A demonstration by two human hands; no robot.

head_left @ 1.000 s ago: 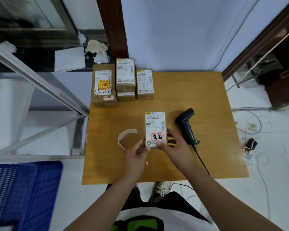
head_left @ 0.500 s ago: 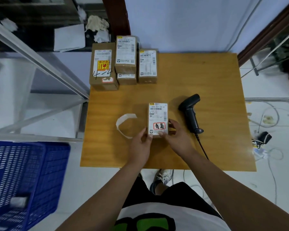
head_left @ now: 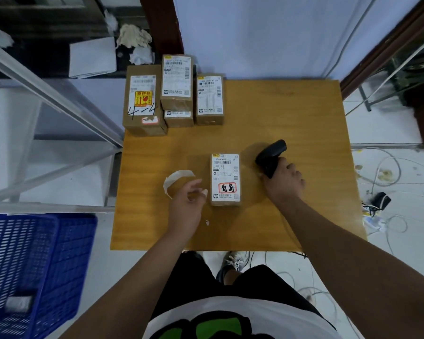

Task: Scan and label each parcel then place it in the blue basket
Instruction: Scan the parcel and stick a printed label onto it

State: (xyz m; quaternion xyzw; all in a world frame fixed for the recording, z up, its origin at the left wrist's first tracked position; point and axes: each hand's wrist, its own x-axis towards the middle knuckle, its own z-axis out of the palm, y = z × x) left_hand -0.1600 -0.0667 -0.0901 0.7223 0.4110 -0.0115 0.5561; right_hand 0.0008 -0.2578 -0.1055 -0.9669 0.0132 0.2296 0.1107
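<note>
A small brown parcel (head_left: 225, 179) with a white shipping label and a red-framed sticker lies in the middle of the wooden table (head_left: 304, 118). My left hand (head_left: 187, 204) hovers just left of it, fingers loosely apart, holding nothing. My right hand (head_left: 283, 181) is closed around the handle of the black barcode scanner (head_left: 271, 155), right of the parcel. Several more labelled parcels (head_left: 174, 94) stand at the table's far left corner. The blue basket (head_left: 34, 265) sits on the floor at lower left with a small item inside.
A curled strip of white label backing (head_left: 174, 179) lies on the table beside my left hand. A metal frame (head_left: 54, 99) runs along the table's left side. Cables (head_left: 387, 172) trail over the floor on the right. Crumpled paper (head_left: 132, 37) lies behind the parcels.
Both hands have let go of the parcel. My right hand moved right and took hold of the scanner. My left hand drew back slightly to the left.
</note>
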